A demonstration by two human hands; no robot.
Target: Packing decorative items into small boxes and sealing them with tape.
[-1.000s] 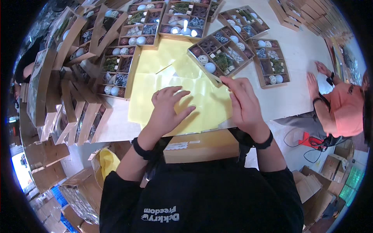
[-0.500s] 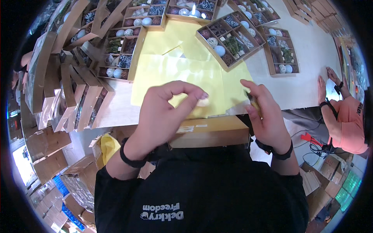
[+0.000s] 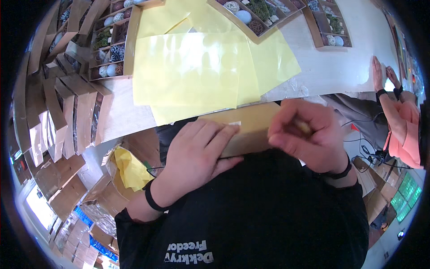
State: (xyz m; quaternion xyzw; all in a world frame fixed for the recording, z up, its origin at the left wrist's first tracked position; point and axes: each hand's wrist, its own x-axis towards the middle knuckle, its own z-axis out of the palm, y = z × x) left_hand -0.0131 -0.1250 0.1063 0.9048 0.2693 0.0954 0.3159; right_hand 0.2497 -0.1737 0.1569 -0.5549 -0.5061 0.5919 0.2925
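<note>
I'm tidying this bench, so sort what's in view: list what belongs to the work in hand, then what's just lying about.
In hand:
- cardboard box, left hand on it
- small, blurred yellowish object in the curled right hand

Apparently lying about:
- yellow sheets on the table
- divided ornament boxes
- black cables

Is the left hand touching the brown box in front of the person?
Touching. The head view shows the left hand over the left end of the box, fingers on its top and thumb at its near lower edge.
</note>
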